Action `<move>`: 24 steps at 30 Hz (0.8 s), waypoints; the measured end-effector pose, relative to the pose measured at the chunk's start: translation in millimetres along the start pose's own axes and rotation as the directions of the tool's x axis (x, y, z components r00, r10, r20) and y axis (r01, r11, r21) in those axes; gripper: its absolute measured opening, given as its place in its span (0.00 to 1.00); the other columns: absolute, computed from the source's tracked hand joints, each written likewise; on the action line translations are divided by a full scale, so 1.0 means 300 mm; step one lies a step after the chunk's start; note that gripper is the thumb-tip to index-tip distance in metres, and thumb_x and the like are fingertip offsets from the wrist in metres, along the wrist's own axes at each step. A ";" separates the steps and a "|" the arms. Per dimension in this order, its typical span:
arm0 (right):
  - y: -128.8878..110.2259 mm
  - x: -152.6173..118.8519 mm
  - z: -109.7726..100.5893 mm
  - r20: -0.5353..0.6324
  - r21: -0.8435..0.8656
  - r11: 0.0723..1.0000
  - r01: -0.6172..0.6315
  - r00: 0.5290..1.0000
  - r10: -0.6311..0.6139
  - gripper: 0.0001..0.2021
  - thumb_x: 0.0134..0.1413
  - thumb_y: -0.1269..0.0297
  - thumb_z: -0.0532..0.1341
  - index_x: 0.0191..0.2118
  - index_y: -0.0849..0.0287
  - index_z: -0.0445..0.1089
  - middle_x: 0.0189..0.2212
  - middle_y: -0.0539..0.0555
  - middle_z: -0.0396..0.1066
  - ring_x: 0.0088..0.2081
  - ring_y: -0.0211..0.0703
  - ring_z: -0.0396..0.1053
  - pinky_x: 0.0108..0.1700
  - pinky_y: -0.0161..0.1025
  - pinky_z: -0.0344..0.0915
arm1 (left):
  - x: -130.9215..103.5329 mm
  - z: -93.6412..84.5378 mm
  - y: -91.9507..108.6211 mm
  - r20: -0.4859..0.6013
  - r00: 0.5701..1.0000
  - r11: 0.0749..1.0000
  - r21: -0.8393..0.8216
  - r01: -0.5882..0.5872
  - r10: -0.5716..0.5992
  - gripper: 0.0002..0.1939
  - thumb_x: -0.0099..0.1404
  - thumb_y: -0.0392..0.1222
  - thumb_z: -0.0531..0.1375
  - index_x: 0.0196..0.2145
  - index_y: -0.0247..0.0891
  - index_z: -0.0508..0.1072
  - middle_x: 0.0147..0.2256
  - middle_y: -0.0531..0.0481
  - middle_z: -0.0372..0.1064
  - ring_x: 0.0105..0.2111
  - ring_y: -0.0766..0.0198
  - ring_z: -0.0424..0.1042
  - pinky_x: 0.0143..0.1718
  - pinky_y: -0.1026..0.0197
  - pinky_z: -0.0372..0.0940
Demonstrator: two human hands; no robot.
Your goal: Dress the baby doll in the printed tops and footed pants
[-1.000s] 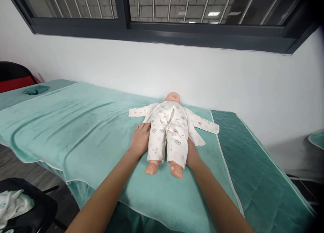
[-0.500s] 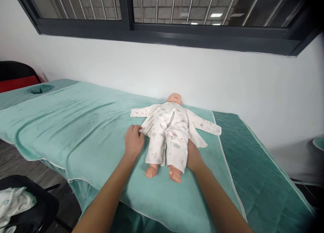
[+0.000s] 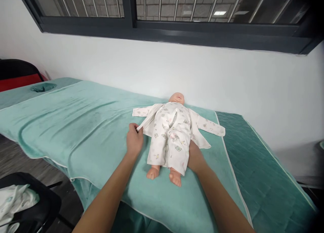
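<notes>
A baby doll [image 3: 177, 98] lies on its back on the green sheet [image 3: 101, 125], head toward the wall and bare feet toward me. It has on patterned white trousers [image 3: 174, 138], and an open white jacket [image 3: 202, 140] is spread at both sides, its sleeves stretched outward. My left hand [image 3: 134, 138] pinches the jacket's lower left corner, slightly lifted. Beside the doll's leg on the right, my right hand [image 3: 196, 157] touches the trousers; its fingers are hidden behind the leg.
A wall with a dark-framed window [image 3: 162, 32] stands behind the bed. At the lower left, a black chair [image 3: 48, 199] holds crumpled cloth [image 3: 19, 201]. A red and black chair [image 3: 20, 74] is at the far left. Darker green quilted cover [image 3: 258, 158] lies at the right.
My left hand has drawn the jacket's corner outward and up a little, pulling its edge taut. The view has shifted slightly. My right hand stays beside the leg.
</notes>
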State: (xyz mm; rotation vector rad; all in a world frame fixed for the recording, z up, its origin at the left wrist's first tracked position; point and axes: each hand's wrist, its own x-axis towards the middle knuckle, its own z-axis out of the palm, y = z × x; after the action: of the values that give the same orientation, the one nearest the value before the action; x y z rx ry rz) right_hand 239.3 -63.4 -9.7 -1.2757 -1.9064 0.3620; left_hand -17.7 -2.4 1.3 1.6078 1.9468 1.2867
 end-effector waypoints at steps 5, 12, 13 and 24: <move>-0.013 0.000 -0.004 -0.011 -0.048 0.999 0.021 1.000 -0.022 0.23 0.56 0.62 0.60 0.58 0.55 0.67 0.53 0.59 0.73 0.53 0.58 0.71 0.51 0.52 0.71 | -0.004 0.010 -0.012 -0.085 0.996 0.996 -0.084 0.002 -0.009 0.10 0.64 0.38 0.54 0.44 0.41 0.62 0.36 0.50 0.67 0.32 0.61 0.68 0.34 0.60 0.62; 0.004 -0.030 -0.016 0.041 -0.371 0.928 0.024 0.999 -0.010 0.13 0.56 0.71 0.57 0.47 0.60 0.72 0.45 0.60 0.73 0.48 0.54 0.69 0.46 0.47 0.66 | 0.008 0.029 -0.045 -0.122 0.984 0.991 0.046 -0.125 0.130 0.20 0.60 0.27 0.53 0.49 0.39 0.64 0.44 0.44 0.63 0.41 0.57 0.68 0.43 0.55 0.66; 0.011 -0.037 -0.022 0.043 -0.429 0.903 0.009 0.999 0.011 0.11 0.56 0.72 0.57 0.43 0.59 0.73 0.43 0.59 0.73 0.46 0.53 0.68 0.46 0.46 0.64 | 0.008 0.029 -0.046 -0.118 0.981 0.987 0.072 -0.146 0.154 0.20 0.59 0.26 0.52 0.48 0.38 0.65 0.45 0.43 0.62 0.41 0.57 0.68 0.43 0.55 0.66; 0.076 -0.065 -0.169 0.104 -0.588 0.804 0.088 0.994 -0.033 0.11 0.61 0.75 0.53 0.40 0.55 0.71 0.39 0.52 0.72 0.43 0.44 0.67 0.48 0.44 0.55 | 0.002 0.022 -0.042 -0.115 0.975 0.981 0.050 -0.187 0.191 0.20 0.58 0.24 0.51 0.47 0.37 0.68 0.47 0.42 0.59 0.40 0.58 0.68 0.45 0.54 0.67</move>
State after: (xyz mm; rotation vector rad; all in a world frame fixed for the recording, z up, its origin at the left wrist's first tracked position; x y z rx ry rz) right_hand 295.1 -79.5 -0.3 -1.6054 -2.2256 -0.2505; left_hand -21.0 1.5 -12.0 1.8117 1.9363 1.4560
